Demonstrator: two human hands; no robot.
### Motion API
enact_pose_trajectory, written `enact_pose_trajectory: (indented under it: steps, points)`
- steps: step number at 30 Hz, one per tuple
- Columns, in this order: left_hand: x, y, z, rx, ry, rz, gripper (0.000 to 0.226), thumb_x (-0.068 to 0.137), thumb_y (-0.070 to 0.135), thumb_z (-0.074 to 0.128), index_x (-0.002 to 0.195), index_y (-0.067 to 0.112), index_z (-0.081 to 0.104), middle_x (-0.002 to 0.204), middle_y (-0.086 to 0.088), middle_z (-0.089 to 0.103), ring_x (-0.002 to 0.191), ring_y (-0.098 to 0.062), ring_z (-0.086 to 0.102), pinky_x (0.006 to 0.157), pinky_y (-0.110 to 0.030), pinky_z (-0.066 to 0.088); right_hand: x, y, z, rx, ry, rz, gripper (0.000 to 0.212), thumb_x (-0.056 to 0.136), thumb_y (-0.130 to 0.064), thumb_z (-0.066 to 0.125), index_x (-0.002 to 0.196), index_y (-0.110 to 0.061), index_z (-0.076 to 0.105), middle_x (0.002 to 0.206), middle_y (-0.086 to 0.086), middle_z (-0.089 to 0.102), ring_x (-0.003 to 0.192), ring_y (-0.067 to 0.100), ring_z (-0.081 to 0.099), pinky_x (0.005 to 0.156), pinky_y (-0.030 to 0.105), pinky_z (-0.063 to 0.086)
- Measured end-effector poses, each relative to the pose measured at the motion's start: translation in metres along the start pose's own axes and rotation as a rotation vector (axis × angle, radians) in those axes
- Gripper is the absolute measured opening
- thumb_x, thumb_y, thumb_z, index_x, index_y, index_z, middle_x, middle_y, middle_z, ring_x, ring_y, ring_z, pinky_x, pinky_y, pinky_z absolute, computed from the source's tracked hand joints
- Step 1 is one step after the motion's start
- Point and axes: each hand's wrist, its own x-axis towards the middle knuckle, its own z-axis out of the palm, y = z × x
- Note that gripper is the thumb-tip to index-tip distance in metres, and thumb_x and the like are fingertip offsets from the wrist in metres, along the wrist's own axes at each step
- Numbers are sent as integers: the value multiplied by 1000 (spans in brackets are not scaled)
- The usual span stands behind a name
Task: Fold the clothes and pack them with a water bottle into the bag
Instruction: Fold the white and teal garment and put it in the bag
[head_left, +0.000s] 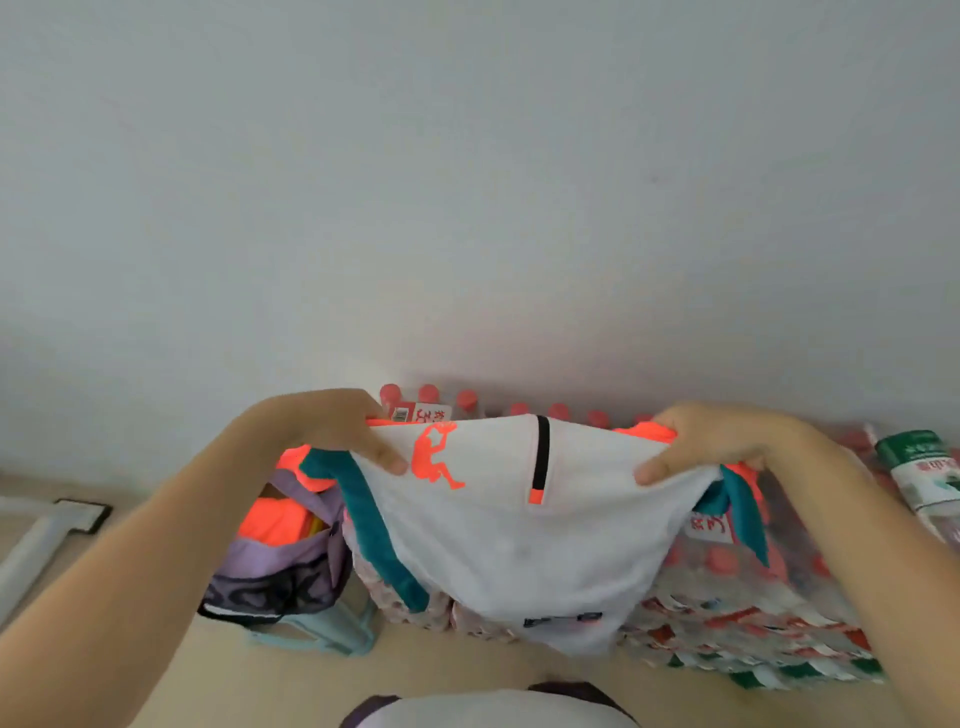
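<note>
both hands, left hand (332, 426) and right hand (711, 441), outstretched, fingers seemingly pinching the white shirt (509, 530) taut.

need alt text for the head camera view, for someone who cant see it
Seen from above, a person's left hand and right hand hold up a white shirt with orange and teal trim by its top corners. It hangs over shrink-wrapped packs of red-capped water bottles against a pale wall. To the left, an open purple bag shows orange fabric inside.
</note>
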Motion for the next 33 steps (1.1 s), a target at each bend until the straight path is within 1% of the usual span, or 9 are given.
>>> enact_pose_trajectory:
  steps: [3, 6, 9, 14, 18, 21, 24, 26, 33]
  points:
    - [14, -5, 9, -187, 68, -51, 61, 46, 71, 74, 82, 22, 72, 75, 9, 71, 70, -13, 65, 72, -28, 50, 28, 10, -18, -63, -131, 11, 31, 58, -51, 85, 80, -32, 76, 80, -7, 76, 69, 6, 68, 59, 18, 50]
    - [22, -12, 19, -608, 38, -5, 53, 62, 57, 80, 104, 24, 74, 108, -2, 74, 104, -25, 69, 97, -50, 50, 52, 23, -27, 177, -121, -48, 39, 71, -38, 84, 104, -20, 74, 104, 7, 76, 88, 21, 73, 69, 28, 56]
    - [31, -24, 17, -818, -29, -4, 53, 70, 47, 83, 112, 17, 71, 116, -15, 70, 107, -34, 67, 95, -57, 50, 69, 30, -29, 382, -84, -53, 42, 73, -33, 82, 110, -16, 72, 109, 9, 74, 95, 24, 72, 72, 30, 57]
    - [81, -30, -8, -184, 576, -80, 28, 76, 47, 78, 80, 22, 66, 73, 4, 64, 76, -20, 60, 61, -31, 42, 110, 12, -29, 10, 518, -113, 29, 74, -28, 85, 98, -24, 70, 95, -13, 71, 80, -1, 68, 66, 14, 47]
    - [108, -33, 21, 188, 743, -217, 49, 83, 18, 67, 129, 8, 53, 119, -19, 53, 112, -39, 49, 91, -47, 40, 130, 11, 22, -568, 910, 129, 32, 86, -10, 64, 117, -8, 56, 111, 14, 59, 104, 36, 56, 86, 43, 43]
    - [101, -29, 68, 157, 883, -91, 50, 84, 19, 59, 131, 3, 51, 130, -22, 50, 120, -42, 47, 99, -51, 39, 126, 10, 84, -519, 1093, 38, 38, 78, -8, 69, 114, -4, 57, 109, 18, 56, 99, 39, 55, 83, 47, 44]
    - [92, -17, 133, 207, 688, 120, 56, 90, 44, 42, 137, 13, 49, 148, -16, 42, 139, -39, 37, 109, -53, 35, 121, 9, 156, -432, 916, -77, 49, 86, -21, 67, 131, -4, 55, 139, 22, 50, 130, 40, 46, 102, 51, 41]
    - [91, -20, 160, 273, 542, 80, 70, 92, 58, 28, 152, 23, 31, 163, -8, 16, 151, -33, 9, 120, -51, 13, 121, 13, 186, -416, 740, -5, 58, 99, -37, 44, 151, -14, 35, 162, 12, 21, 151, 30, 15, 120, 50, 19]
    - [119, -45, 143, 338, 572, 47, 69, 94, 62, 19, 155, 30, 22, 164, -4, 10, 152, -28, 3, 121, -47, 1, 147, 19, 177, -486, 709, 120, 68, 98, -55, 12, 158, -24, 8, 166, 3, -1, 153, 21, -7, 123, 44, -3]
